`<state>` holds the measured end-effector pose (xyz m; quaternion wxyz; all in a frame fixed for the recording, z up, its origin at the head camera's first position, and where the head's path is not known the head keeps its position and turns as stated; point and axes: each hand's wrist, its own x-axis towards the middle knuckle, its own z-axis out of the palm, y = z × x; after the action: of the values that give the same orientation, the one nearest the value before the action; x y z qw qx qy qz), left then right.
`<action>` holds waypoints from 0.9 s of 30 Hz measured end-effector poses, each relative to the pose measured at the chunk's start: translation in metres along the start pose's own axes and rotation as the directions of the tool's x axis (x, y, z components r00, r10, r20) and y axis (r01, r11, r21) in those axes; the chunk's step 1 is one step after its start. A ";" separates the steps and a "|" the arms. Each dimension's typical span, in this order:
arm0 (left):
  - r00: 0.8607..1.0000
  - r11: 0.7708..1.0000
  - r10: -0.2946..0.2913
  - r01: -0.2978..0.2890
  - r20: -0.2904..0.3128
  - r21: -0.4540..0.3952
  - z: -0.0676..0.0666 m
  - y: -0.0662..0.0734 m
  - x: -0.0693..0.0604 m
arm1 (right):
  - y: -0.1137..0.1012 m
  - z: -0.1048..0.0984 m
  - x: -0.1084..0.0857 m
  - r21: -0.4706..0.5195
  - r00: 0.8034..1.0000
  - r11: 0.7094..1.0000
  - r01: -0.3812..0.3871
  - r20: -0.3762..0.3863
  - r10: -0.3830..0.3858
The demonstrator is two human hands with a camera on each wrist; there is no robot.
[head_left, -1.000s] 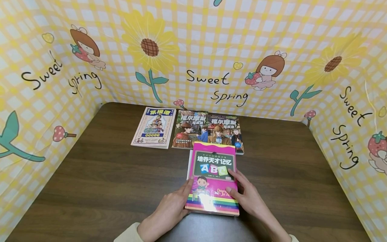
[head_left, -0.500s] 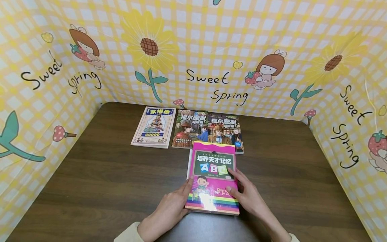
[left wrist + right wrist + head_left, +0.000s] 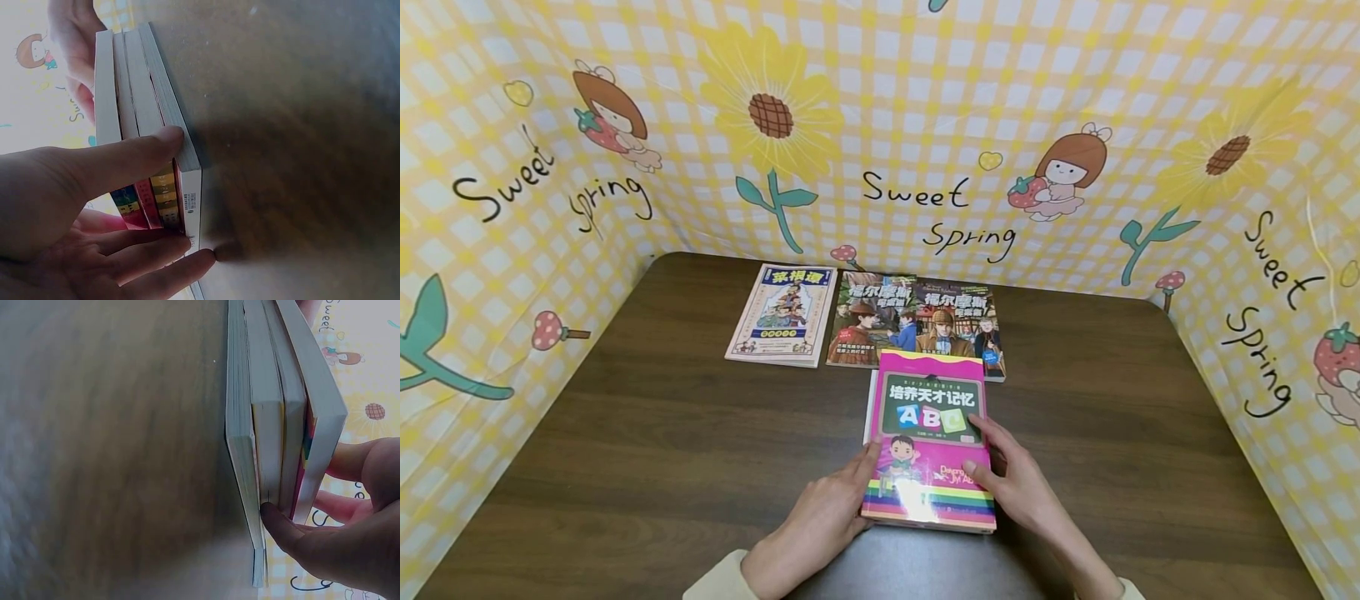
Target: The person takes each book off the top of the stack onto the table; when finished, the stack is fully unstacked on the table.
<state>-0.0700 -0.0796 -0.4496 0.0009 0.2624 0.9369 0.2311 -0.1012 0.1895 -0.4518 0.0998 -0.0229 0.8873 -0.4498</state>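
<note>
A stack of several books lies in front of me in the head view. On top is a pink book (image 3: 934,458) with a green blackboard and "ABC" on its cover. My left hand (image 3: 823,504) touches the left side, its thumb across the near end and its fingers along the coloured spines (image 3: 150,203). On the right, my right hand (image 3: 1018,475) has its thumb and forefinger over the top cover's edge; another finger touches the page edges (image 3: 270,450). A white-covered book (image 3: 190,194) at the bottom sticks out slightly to the left.
Behind the stack, a pale book (image 3: 782,317) lies at the left. Beside it lie two comic-style books (image 3: 874,321), the right one (image 3: 958,312) partly covered in view by the stack. A yellow checked cloth (image 3: 917,100) stands around the dark wooden table (image 3: 647,467).
The pink top book has shifted very slightly to the right at its near end. My right forefinger has moved a little; the left hand stays where it was.
</note>
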 end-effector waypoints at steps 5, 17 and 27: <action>1.000 1.000 -0.006 0.006 0.006 -0.005 -0.001 0.001 0.000 | 0.000 -0.002 0.001 0.013 1.000 1.000 -0.001 0.000 0.001; 0.999 1.000 -0.009 0.010 0.048 -0.027 -0.003 0.000 -0.001 | 0.009 -0.011 0.004 0.152 0.993 0.986 -0.071 -0.079 0.084; 1.000 1.000 0.011 -0.011 0.007 0.007 0.000 -0.001 -0.002 | 0.010 -0.031 0.005 0.237 0.982 0.965 -0.117 -0.115 0.147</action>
<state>-0.0690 -0.0809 -0.4505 0.0020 0.2686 0.9361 0.2270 -0.1114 0.2190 -0.4425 0.0730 0.0777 0.8337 -0.5419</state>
